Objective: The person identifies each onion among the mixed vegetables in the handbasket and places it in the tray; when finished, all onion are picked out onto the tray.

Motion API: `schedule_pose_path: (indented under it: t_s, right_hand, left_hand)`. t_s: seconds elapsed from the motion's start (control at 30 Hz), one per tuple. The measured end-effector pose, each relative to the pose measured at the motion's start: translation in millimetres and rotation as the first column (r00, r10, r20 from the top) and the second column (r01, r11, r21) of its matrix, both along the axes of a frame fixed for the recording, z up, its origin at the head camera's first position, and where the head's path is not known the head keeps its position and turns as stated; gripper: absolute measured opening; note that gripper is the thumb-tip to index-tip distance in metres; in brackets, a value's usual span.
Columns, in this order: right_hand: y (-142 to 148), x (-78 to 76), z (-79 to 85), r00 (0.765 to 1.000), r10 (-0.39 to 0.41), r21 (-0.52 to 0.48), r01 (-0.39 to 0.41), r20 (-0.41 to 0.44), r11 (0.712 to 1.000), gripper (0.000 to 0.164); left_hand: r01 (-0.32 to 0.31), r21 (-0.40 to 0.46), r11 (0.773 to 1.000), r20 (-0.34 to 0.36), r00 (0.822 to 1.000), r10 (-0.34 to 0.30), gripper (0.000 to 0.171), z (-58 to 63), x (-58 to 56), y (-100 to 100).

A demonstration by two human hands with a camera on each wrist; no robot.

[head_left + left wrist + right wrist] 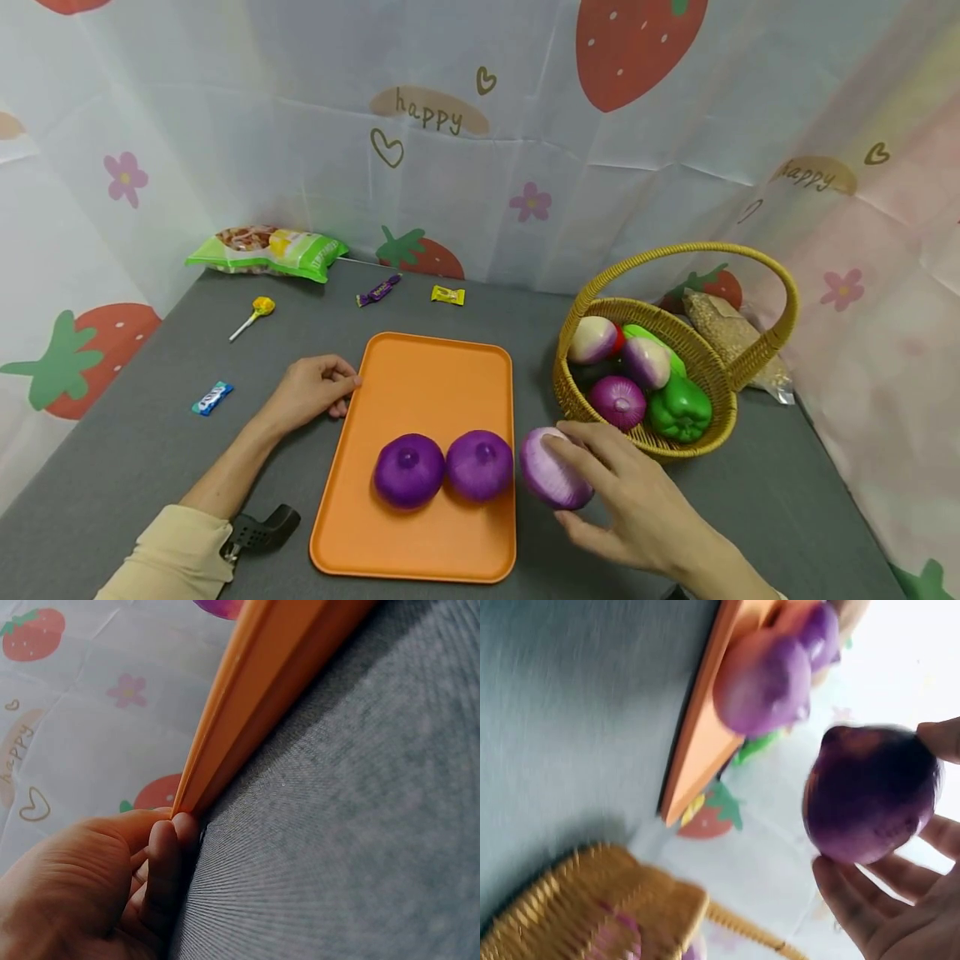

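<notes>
My right hand grips a purple onion between thumb and fingers, just off the right edge of an orange tray. In the right wrist view the onion is held up from the table, its stem end facing away from the palm. Two more purple onions, a left one and a right one, sit side by side on the tray's near half. At the tray's left rim my left hand pinches the edge; the left wrist view shows thumb and fingertips on the rim.
A yellow wicker basket at right holds a purple onion, a green bell pepper and purple-white vegetables. Behind it lies a bag of grains. A lollipop, small wrapped candies and a green snack bag lie left and back.
</notes>
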State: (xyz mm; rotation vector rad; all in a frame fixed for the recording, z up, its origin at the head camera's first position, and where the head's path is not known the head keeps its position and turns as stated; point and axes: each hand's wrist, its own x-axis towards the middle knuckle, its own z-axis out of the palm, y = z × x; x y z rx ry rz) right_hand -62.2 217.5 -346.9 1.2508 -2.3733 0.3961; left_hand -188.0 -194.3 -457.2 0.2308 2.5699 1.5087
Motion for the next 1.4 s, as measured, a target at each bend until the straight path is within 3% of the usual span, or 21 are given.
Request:
schedule_pose_path:
  t_s: [0.13,0.33,0.43,0.57,0.7,0.97,1.27,1.4]
  right_hand:
    - [-6.6,11.4,-8.1,0.991,0.039,0.127,-0.056,0.132,0.99,0.063]
    - [-18.4,21.4,-22.7,0.958,0.011,0.292,-0.098,0.286,0.951,0.062]
    - [-22.7,19.5,-29.7,0.962,0.028,0.286,-0.108,0.27,0.952,0.063]
    - [-26.6,12.9,-37.2,0.982,0.076,0.217,-0.113,0.171,0.97,0.068]
    - [-30.3,6.7,-42.0,0.991,0.071,0.16,-0.088,0.111,0.983,0.075]
    - [-36.3,-2.4,-46.2,0.998,0.045,0.157,-0.05,0.034,0.986,0.071]
    - [-39.0,-3.9,-48.4,0.996,0.001,0.156,-0.015,0.091,0.988,0.075]
    - [-39.6,-3.4,-49.0,0.988,-0.008,0.138,-0.014,0.153,0.99,0.065]
  left_hand:
    - [0.0,-0.003,1.0,-0.001,1.0,0.0,0.024,0.6,-0.1,0.1]
    - [-0.003,-0.003,1.0,0.002,1.0,0.003,0.023,-0.3,-0.3,0.2]
    - [-0.006,-0.002,1.0,0.002,1.0,0.006,0.023,-0.2,-0.3,0.5]
    - [-0.006,0.0,1.0,0.003,1.0,0.006,0.022,0.4,0.0,1.2]
    - [-0.006,0.002,1.0,0.003,1.0,0.006,0.022,0.8,0.1,1.3]
    - [-0.005,0.0,1.0,0.002,1.0,0.005,0.023,-0.7,-0.4,0.7]
    - [0.001,-0.001,1.0,0.007,1.0,-0.001,0.023,0.8,-0.3,0.8]
    - [0.001,-0.002,1.0,0.011,1.0,-0.001,0.022,1.1,0.0,1.0]
